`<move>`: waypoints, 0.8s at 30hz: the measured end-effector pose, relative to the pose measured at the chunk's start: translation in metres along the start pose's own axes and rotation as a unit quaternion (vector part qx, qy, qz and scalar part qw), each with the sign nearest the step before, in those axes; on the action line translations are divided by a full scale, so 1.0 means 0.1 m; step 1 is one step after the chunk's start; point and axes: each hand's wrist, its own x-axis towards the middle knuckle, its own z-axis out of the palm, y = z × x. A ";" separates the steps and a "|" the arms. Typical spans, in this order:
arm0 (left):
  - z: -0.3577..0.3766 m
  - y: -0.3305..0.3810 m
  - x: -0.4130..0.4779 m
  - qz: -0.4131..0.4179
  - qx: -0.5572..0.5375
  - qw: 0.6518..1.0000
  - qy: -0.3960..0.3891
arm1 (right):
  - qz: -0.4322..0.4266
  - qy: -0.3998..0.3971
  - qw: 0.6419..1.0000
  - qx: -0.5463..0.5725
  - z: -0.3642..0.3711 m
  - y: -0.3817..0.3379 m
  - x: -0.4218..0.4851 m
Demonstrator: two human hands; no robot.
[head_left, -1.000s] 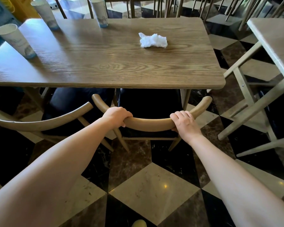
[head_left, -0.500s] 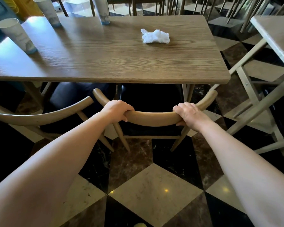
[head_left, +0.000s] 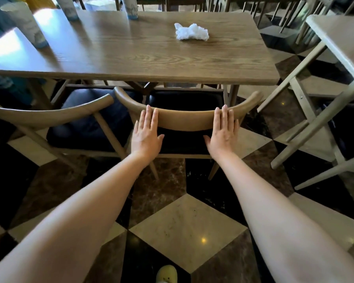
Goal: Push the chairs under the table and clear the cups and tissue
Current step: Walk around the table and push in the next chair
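A wooden table (head_left: pixel 151 58) stands in front of me. A chair (head_left: pixel 184 119) with a curved wooden backrest and black seat sits partly under its near edge. My left hand (head_left: pixel 146 133) and my right hand (head_left: pixel 223 132) lie flat with fingers spread, fingertips against the backrest, holding nothing. A second chair (head_left: pixel 49 115) stands to the left, angled, its seat partly out. A crumpled white tissue (head_left: pixel 191 32) lies on the table's far right. Three paper cups stand far left: one (head_left: pixel 27 25) near the left edge, two (head_left: pixel 69 8) (head_left: pixel 130 8) at the back.
Another wooden table (head_left: pixel 339 39) with slanted legs stands close on the right. More chair legs crowd behind the table. The floor is a checkered marble pattern. A yellow shoe tip (head_left: pixel 167 273) shows at the bottom.
Both hands let go of the backrest and opened flat against it. The chair has slid further under the table.
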 end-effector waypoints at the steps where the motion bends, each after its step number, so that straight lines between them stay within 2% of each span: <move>1: 0.03 0.05 -0.09 -0.012 -0.002 1.000 -0.019 | 0.009 -0.015 1.000 0.009 -0.01 -0.05 -0.07; 8: -0.16 0.17 -0.75 -0.038 0.040 0.978 -0.203 | -0.033 -0.192 0.981 -0.007 -0.17 -0.28 -0.70; 12: -0.61 0.17 -1.22 -0.029 0.050 0.937 -0.346 | -0.042 -0.345 0.938 -0.016 -0.45 -0.48 -1.07; 14: -0.99 0.12 -1.44 -0.055 0.039 0.913 -0.403 | -0.058 -0.406 0.911 -0.029 -0.68 -0.70 -1.15; 15: -1.17 0.11 -1.52 -0.069 0.041 0.906 -0.415 | -0.059 -0.432 0.899 -0.034 -0.83 -0.78 -1.16; 17: -2.14 -0.35 -2.01 -0.150 0.046 0.909 -0.387 | -0.137 -0.483 0.861 -0.079 -1.41 -1.75 -1.22; 18: -2.17 -0.35 -1.95 -0.139 0.049 0.909 -0.389 | -0.129 -0.504 0.850 -0.088 -1.45 -1.75 -1.15; 20: -2.61 -0.76 -2.13 -0.160 0.056 0.911 -0.376 | -0.156 -0.520 0.829 -0.134 -1.53 -2.37 -1.11; 22: -2.66 -0.74 -2.09 -0.162 0.027 0.899 -0.405 | -0.128 -0.533 0.823 -0.145 -1.55 -2.36 -1.06; 24: -2.72 -0.74 -2.08 -0.174 -0.018 0.888 -0.426 | -0.119 -0.572 0.797 -0.154 -1.69 -2.37 -1.02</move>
